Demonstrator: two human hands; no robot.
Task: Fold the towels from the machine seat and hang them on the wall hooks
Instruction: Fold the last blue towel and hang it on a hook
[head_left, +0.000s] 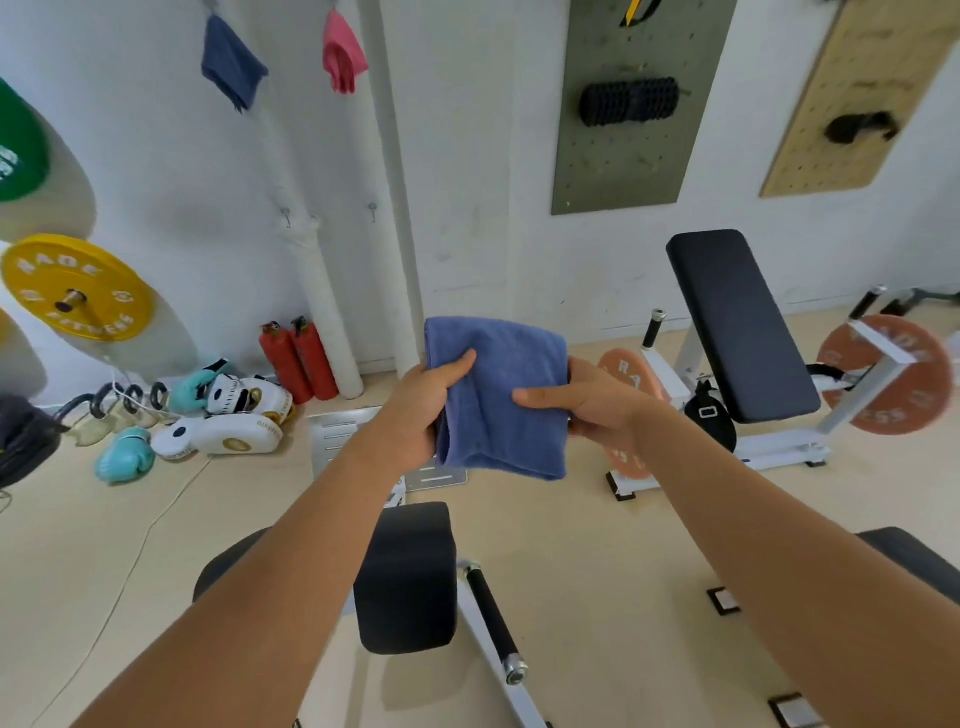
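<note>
Head view: on the white wall hang a dark blue folded towel (232, 62) and a pink towel (343, 52), with two bare metal hooks (286, 216) below. The left hand (426, 410) and right hand (587, 400) each pinch a side of a folded blue terry towel (501, 400), held in mid-air above the black padded machine seat (408, 577).

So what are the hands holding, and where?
A folded blue cloth towel: the left hand grips its left edge, the right hand its right edge.
</note>
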